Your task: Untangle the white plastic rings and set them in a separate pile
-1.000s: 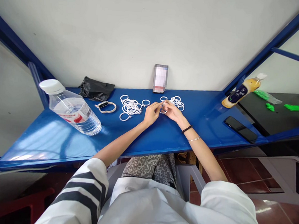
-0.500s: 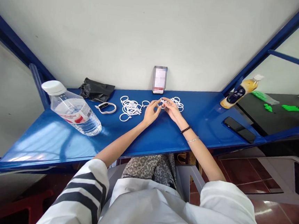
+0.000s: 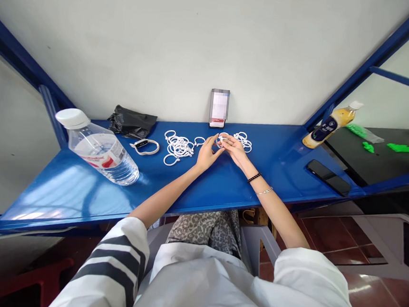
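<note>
Between my two hands is a small white plastic ring (image 3: 223, 135), partly hidden by the fingers. My left hand (image 3: 207, 154) is closed, its thumb and fingertips on the ring's near left side. My right hand (image 3: 235, 150) pinches the same ring from the right. To the left lies a loose pile of several white rings (image 3: 179, 146), with one white ring (image 3: 199, 141) apart beside my left fingers. Several more white rings (image 3: 244, 141) lie just behind my right hand.
A phone (image 3: 219, 108) leans upright on the wall. At left stand a water bottle (image 3: 100, 151), a wristband (image 3: 147, 147) and a black plastic bag (image 3: 132, 122). At right are a juice bottle (image 3: 330, 126) and a dark phone (image 3: 327, 177) on the blue table (image 3: 194, 191).
The ring has turned between my fingers and shows more above them now. My fingers have shifted slightly; both hands remain in nearly the same place.
</note>
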The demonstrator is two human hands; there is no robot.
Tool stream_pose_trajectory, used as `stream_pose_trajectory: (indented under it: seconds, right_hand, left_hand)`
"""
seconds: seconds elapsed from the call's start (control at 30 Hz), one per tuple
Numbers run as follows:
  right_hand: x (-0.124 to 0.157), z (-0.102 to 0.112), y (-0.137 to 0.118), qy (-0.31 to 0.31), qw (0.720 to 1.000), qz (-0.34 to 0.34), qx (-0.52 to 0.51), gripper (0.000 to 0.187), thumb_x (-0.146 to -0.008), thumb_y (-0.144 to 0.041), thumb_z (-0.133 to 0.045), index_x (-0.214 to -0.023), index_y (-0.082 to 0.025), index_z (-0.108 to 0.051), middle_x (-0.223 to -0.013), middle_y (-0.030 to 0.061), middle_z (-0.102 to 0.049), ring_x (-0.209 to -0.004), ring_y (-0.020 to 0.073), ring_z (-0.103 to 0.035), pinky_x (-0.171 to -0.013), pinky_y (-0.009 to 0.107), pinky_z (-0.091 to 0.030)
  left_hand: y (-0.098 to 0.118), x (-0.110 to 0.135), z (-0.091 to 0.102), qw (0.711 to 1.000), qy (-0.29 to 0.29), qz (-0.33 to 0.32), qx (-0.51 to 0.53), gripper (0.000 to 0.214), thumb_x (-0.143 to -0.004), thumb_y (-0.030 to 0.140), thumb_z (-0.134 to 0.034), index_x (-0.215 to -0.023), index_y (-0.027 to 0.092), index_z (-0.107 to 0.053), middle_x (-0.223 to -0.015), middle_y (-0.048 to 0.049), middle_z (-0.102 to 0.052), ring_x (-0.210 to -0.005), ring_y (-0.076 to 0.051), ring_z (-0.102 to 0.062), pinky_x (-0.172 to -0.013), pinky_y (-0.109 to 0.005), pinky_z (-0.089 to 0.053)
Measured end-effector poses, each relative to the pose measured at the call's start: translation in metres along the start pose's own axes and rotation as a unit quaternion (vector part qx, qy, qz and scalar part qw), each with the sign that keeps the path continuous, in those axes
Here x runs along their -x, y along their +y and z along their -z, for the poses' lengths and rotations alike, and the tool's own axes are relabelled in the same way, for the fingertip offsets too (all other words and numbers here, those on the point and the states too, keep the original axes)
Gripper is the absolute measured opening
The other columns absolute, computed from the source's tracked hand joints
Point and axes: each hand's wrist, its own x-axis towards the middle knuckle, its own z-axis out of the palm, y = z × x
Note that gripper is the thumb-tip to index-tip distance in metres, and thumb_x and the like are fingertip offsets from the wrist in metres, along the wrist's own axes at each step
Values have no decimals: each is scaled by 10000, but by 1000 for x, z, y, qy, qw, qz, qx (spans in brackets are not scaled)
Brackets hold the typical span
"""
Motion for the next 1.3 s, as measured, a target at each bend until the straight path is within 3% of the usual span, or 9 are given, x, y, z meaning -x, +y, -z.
stream_pose_trajectory:
  seconds: [0.13, 0.37, 0.63, 0.8, 1.0, 1.3]
  right_hand:
    - [0, 0, 1, -6, 1000, 18, 6, 377, -663, -359, -809, -1000, -245, -685, -900, 23, -707, -969, 188, -647, -873, 317, -506]
    - [-1, -1, 0, 35, 998, 32, 42, 329, -645, -390, -809, -906, -232, -685, -973, 17, -685, -986, 171, -614, -845, 279, -501]
    - [-1, -2, -2, 61, 996, 38, 50, 275, -650, -416, -801, -808, -235, -666, -875, -5, -659, -920, 155, -593, -825, 283, -494]
    - [-1, -2, -2, 81, 992, 59, 76, 246, -653, -406, -787, -748, -220, -657, -798, 0, -646, -850, 161, -592, -824, 305, -490]
    - [0, -3, 0, 85, 988, 77, 108, 271, -645, -432, -801, -739, -225, -653, -807, 4, -646, -821, 165, -590, -831, 328, -489]
    - [-2, 1, 1, 57, 970, 133, 196, 314, -734, -489, -725, -881, -213, -698, -879, 37, -671, -816, 180, -601, -791, 342, -489]
  left_hand:
    - [-1, 0, 1, 1000, 6, -5, -5, 509, -884, 380, -614, -1346, 189, -519, -1217, -153, -602, -870, -165, -635, -556, -200, -499]
    - [2, 0, -1, 1000, 0, -22, -5, 468, -888, 348, -593, -1325, 188, -545, -1181, -137, -631, -881, -168, -622, -552, -201, -490]
    - [3, 1, 0, 1000, -18, -17, -16, 406, -924, 372, -529, -1257, 152, -601, -998, -117, -677, -834, -180, -617, -588, -240, -487]
    - [4, 1, 1, 1000, -20, -11, -9, 386, -956, 425, -473, -1177, 153, -633, -998, -114, -690, -825, -181, -637, -612, -253, -486]
    - [6, 0, 3, 1000, -10, -15, 1, 375, -972, 438, -438, -1076, 146, -650, -951, -107, -713, -800, -175, -658, -605, -248, -478]
    - [1, -1, 6, 997, 11, 52, 61, 321, -976, 403, -430, -1037, 167, -639, -763, -42, -701, -706, -157, -665, -645, -262, -514]
